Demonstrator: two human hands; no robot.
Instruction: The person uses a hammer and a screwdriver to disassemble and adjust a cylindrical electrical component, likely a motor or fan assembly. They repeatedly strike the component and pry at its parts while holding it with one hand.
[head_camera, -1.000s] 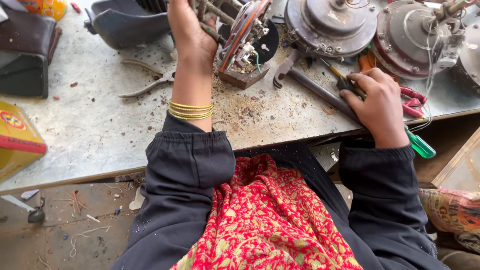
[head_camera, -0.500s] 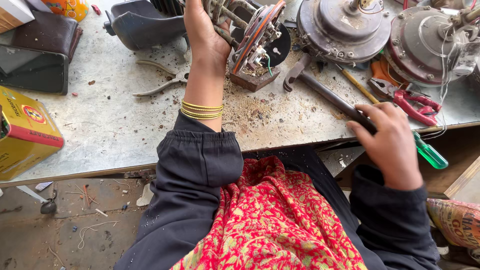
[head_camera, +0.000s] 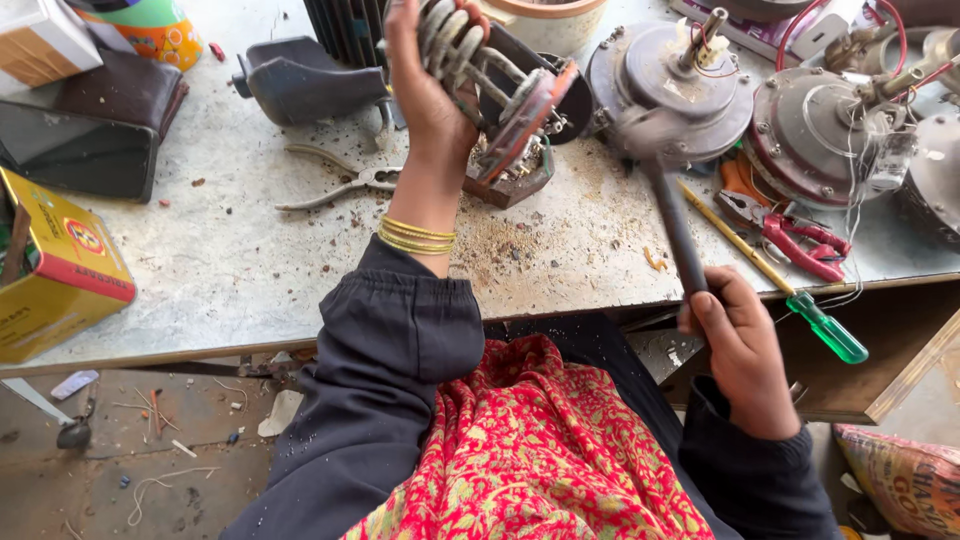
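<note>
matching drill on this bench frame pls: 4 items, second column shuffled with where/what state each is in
1. hammer
2. motor winding part
3. pliers
4. green-handled screwdriver

a. lying on the bench, left of the left arm
b. gripped by the left hand
c. at the bench's right edge, handle overhanging
d. held by its handle in the right hand

Pairs: 1-d, 2-b, 3-a, 4-c

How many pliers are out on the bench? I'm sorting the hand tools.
2. Bare metal pliers lie open left of the left hand; red-handled pliers lie at the right, beside the green-handled screwdriver. Clutter may hide more.
</note>
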